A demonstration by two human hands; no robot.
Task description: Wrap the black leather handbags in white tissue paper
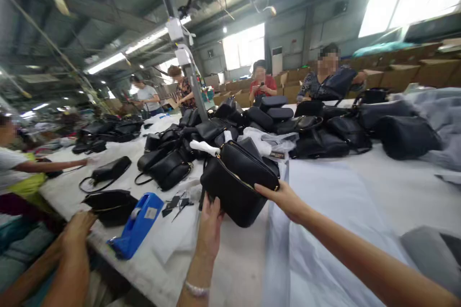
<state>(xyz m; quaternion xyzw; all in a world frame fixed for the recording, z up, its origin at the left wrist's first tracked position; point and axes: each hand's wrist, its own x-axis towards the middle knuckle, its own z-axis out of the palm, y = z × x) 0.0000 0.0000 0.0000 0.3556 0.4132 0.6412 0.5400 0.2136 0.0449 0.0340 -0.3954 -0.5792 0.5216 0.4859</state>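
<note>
I hold a black handbag with a gold zipper above a white-covered table. My left hand grips its lower left edge from below. On the bag's right end by the zipper, my right hand grips with fingers on the side. A white paper roll sticks out behind the bag's top. Small black tags lie on the table just left of the bag.
A blue tape dispenser sits at the near left edge. Piles of black bags cover the table's far side. A co-worker's hand rests at the lower left by another black bag. Other people stand around the table.
</note>
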